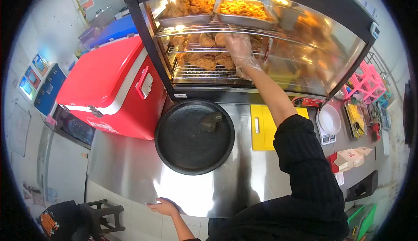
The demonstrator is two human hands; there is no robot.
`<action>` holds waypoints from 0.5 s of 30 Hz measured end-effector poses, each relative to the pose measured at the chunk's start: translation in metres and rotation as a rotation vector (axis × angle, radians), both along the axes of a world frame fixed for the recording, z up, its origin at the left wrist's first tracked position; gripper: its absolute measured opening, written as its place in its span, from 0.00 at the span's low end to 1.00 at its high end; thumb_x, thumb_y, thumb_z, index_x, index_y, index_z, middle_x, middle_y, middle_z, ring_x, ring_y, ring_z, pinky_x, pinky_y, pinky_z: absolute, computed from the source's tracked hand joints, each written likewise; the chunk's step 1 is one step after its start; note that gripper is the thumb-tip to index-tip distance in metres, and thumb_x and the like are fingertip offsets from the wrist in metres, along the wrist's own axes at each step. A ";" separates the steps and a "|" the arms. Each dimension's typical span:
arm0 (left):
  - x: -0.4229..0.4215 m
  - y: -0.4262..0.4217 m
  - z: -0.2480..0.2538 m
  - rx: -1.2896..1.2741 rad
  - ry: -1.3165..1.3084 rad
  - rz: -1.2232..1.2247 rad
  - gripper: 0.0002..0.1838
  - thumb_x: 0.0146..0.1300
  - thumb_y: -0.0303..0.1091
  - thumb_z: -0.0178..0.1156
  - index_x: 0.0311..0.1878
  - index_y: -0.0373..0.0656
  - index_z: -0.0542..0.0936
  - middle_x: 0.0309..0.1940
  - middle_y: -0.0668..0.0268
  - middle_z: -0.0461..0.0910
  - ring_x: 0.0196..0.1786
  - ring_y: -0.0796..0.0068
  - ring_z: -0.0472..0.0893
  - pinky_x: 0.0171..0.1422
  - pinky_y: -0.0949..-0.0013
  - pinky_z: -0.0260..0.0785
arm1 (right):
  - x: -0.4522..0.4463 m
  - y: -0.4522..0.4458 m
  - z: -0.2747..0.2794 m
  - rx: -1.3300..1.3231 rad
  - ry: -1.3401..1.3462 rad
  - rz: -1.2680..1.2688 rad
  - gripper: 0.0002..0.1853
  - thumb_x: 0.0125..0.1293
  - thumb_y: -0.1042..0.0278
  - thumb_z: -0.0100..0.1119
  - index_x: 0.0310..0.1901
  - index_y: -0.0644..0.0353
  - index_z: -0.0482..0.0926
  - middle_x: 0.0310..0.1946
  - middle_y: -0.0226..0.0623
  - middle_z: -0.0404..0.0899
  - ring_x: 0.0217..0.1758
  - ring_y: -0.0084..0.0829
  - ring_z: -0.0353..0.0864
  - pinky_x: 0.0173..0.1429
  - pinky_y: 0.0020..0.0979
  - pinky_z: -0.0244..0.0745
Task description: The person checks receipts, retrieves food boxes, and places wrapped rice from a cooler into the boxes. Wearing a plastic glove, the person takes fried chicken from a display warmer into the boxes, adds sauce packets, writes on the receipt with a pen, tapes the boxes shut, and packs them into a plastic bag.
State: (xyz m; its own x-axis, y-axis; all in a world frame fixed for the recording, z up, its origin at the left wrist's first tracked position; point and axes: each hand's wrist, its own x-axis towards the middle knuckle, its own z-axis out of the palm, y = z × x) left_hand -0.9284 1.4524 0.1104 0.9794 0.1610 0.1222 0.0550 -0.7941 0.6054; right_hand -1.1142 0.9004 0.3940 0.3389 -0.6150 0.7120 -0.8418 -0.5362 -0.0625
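My right hand point(240, 49), in a clear plastic glove, reaches inside a lit glass food warmer. Its fingers are at the fried chicken pieces point(207, 40) on the middle wire rack; glare and the rack partly hide the fingertips, so I cannot tell if they grip one. More fried chicken point(202, 61) lies on the rack below. My bare left hand point(165, 207) hangs by the front edge of the steel counter point(126, 158), fingers stretched out, holding nothing. On the counter, a round black tray point(187, 149) carries one small dark object point(210, 122) that I cannot identify.
Two metal trays of fried food point(244, 9) sit on the warmer's top shelf. A red cooler point(104, 88) stands left of the black tray. To the right are a yellow cutting board point(262, 132), a white bowl point(329, 119) on a scale, and paper boxes point(348, 159).
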 end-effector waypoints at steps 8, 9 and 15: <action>0.003 0.003 -0.006 0.122 0.023 -0.063 0.33 0.62 0.43 0.46 0.66 0.37 0.49 0.52 0.41 0.63 0.43 0.42 0.75 0.44 0.50 0.71 | -0.080 0.177 -0.019 0.823 -1.320 0.984 0.30 0.57 0.61 0.60 0.59 0.59 0.60 0.51 0.44 0.69 0.54 0.43 0.71 0.58 0.44 0.68; 0.005 0.004 -0.008 0.071 -0.028 -0.043 0.34 0.62 0.46 0.46 0.65 0.36 0.50 0.50 0.39 0.64 0.41 0.41 0.75 0.41 0.49 0.72 | -0.111 0.214 -0.017 1.065 -1.557 1.008 0.29 0.57 0.60 0.60 0.58 0.58 0.61 0.51 0.42 0.70 0.53 0.42 0.72 0.58 0.43 0.69; 0.031 0.021 -0.039 0.249 -0.152 -0.181 0.29 0.63 0.51 0.46 0.53 0.31 0.60 0.40 0.33 0.69 0.35 0.37 0.76 0.32 0.48 0.73 | -0.325 0.363 -0.092 1.238 -2.368 0.790 0.22 0.59 0.58 0.54 0.55 0.55 0.68 0.48 0.38 0.73 0.49 0.34 0.75 0.54 0.38 0.71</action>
State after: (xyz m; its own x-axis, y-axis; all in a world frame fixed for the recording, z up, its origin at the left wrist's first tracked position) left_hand -0.8977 1.4733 0.0716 0.9569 -0.0666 0.2826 -0.1760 -0.9073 0.3819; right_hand -1.4392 1.2637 0.3023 0.2855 -0.9410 -0.1818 0.9156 0.3239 -0.2382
